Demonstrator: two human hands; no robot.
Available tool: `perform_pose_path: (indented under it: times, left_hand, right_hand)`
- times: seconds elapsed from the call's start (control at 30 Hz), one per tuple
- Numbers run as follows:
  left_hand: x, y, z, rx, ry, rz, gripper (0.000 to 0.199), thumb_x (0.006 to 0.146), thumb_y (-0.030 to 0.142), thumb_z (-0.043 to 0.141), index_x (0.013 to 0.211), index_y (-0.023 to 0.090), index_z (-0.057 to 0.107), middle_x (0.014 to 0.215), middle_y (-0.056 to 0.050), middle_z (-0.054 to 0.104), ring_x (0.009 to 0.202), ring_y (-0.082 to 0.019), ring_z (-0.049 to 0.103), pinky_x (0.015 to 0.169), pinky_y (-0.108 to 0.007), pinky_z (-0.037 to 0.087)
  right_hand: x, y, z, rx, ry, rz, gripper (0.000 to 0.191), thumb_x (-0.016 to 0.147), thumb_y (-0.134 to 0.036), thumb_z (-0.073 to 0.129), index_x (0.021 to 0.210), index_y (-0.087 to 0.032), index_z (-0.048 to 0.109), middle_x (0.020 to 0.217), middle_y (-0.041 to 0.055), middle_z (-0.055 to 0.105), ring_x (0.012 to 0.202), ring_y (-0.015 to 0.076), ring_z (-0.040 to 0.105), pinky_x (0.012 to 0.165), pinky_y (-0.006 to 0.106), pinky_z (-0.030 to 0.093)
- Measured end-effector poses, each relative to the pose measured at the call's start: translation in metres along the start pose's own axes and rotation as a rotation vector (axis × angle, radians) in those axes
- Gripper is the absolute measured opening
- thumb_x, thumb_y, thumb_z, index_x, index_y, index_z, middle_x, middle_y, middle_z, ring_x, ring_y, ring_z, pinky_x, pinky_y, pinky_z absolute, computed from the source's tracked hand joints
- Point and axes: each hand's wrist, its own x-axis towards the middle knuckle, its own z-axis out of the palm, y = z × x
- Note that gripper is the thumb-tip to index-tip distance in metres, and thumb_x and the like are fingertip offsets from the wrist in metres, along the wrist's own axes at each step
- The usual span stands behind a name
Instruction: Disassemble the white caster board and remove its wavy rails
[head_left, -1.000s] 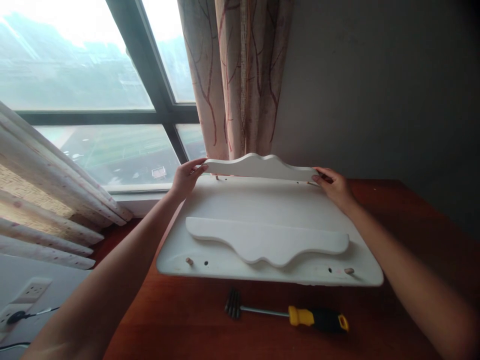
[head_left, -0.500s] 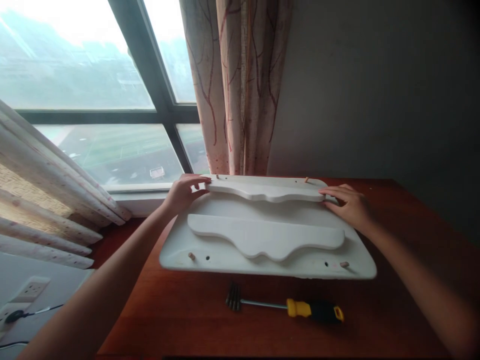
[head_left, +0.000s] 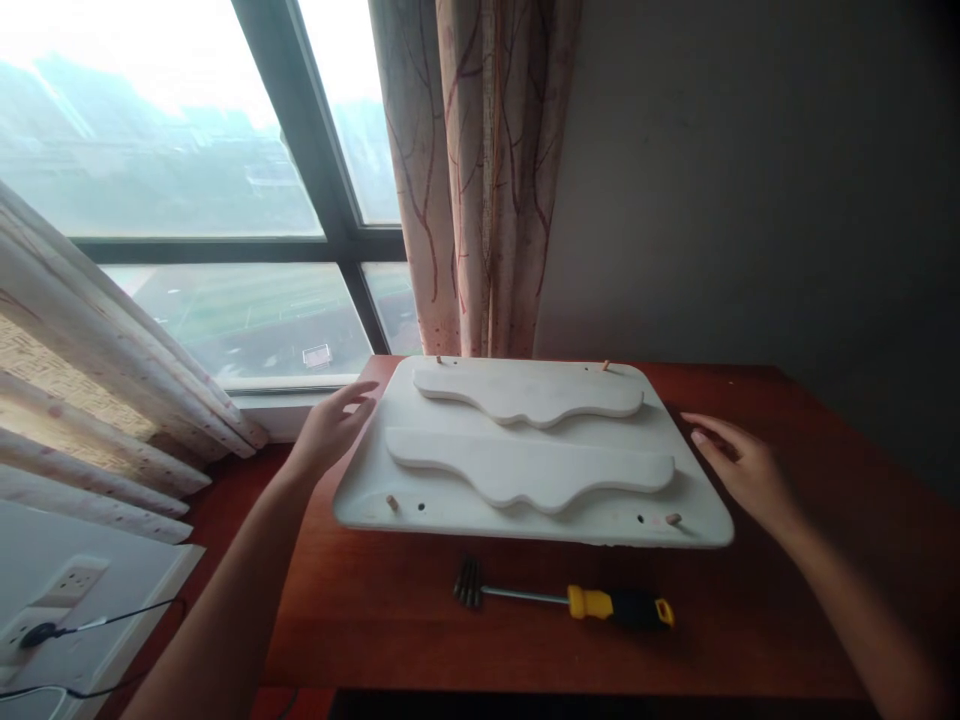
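A white board (head_left: 465, 518) with rounded corners lies on the table, with wooden dowels standing near its corners and small holes beside them. Two white panels with scalloped edges rest flat on it, the far panel (head_left: 525, 392) behind the near panel (head_left: 529, 468). My left hand (head_left: 334, 425) is open just off the board's left edge, fingers pointing inward. Off the right edge, my right hand (head_left: 739, 465) is also open and holds nothing. In front of the board lie a yellow and black screwdriver (head_left: 592, 603) and, by its tip, several screws (head_left: 468, 583).
The reddish wooden table (head_left: 810, 600) carries everything. Behind it hang a patterned curtain (head_left: 487, 180) and a window (head_left: 225, 300). At the lower left, a black plug (head_left: 37, 634) with its cord sits in a wall socket (head_left: 75, 580).
Both hands have let go of the far scalloped panel and moved outward, past the board's sides. That panel has gone from raised on its edge to lying flat on the board.
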Motion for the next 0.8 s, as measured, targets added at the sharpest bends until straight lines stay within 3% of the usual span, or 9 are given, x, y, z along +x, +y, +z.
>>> perform_pose_path:
  times: [0.13,0.2,0.3,0.4,0.53,0.7,0.8]
  left_hand:
    - [-0.043,-0.001,-0.004,-0.134,0.014,-0.142,0.065,0.077,0.064,0.064,0.121,0.016,0.071,0.123,-0.014,0.072,0.11,-0.033,0.068,0.089,-0.038,0.054]
    - [-0.066,0.003,-0.005,-0.227,0.02,-0.221,0.069,0.073,0.067,0.068,0.12,0.016,0.071,0.122,-0.014,0.073,0.109,-0.033,0.068,0.085,-0.036,0.056]
    - [-0.096,0.009,-0.005,-0.334,0.051,-0.288,0.071,0.07,0.069,0.072,0.121,0.019,0.071,0.125,-0.012,0.072,0.113,-0.032,0.066,0.086,-0.034,0.056]
    - [-0.116,0.012,-0.003,-0.363,0.086,-0.313,0.078,0.068,0.07,0.073,0.125,0.019,0.069,0.125,-0.012,0.072,0.115,-0.034,0.065,0.09,-0.037,0.055]
    - [-0.123,0.01,0.0,-0.37,0.104,-0.303,0.078,0.071,0.07,0.07,0.131,0.019,0.066,0.132,-0.012,0.068,0.119,-0.035,0.063,0.094,-0.04,0.053]
    - [-0.11,0.001,-0.001,-0.376,0.134,-0.27,0.077,0.071,0.071,0.071,0.128,0.019,0.069,0.136,-0.011,0.066,0.127,-0.035,0.058,0.106,-0.04,0.046]
    - [-0.101,-0.005,-0.004,-0.383,0.165,-0.283,0.079,0.068,0.072,0.072,0.127,0.019,0.07,0.134,-0.011,0.067,0.125,-0.035,0.06,0.104,-0.041,0.049]
  right_hand:
    - [-0.041,0.01,-0.005,0.183,-0.047,0.27,0.041,0.091,-0.055,0.058,0.12,-0.03,0.073,0.124,0.007,0.073,0.11,0.0331,0.07,0.085,0.043,0.063]
    - [-0.059,0.008,-0.007,0.276,-0.039,0.369,0.039,0.09,-0.056,0.059,0.118,-0.034,0.074,0.128,0.004,0.071,0.121,0.0331,0.066,0.094,0.043,0.06]
    - [-0.081,0.0,-0.006,0.409,-0.06,0.427,0.04,0.09,-0.054,0.061,0.125,-0.038,0.07,0.137,-0.0005,0.066,0.134,0.031,0.056,0.111,0.045,0.048]
    - [-0.092,-0.006,-0.004,0.498,-0.064,0.457,0.043,0.09,-0.053,0.062,0.131,-0.039,0.067,0.142,-0.0005,0.062,0.137,0.0309,0.052,0.115,0.047,0.042]
    - [-0.092,-0.01,0.0,0.498,-0.051,0.432,0.042,0.091,-0.051,0.061,0.131,-0.038,0.067,0.141,0.0009,0.063,0.136,0.0309,0.053,0.113,0.047,0.045]
    - [-0.076,-0.013,0.012,0.423,-0.055,0.331,0.043,0.093,-0.05,0.058,0.133,-0.036,0.066,0.142,0.0009,0.062,0.136,0.0298,0.054,0.11,0.044,0.049]
    - [-0.061,-0.018,0.027,0.383,-0.052,0.299,0.044,0.094,-0.051,0.055,0.132,-0.032,0.067,0.141,0.0028,0.063,0.136,0.0301,0.054,0.113,0.047,0.046]
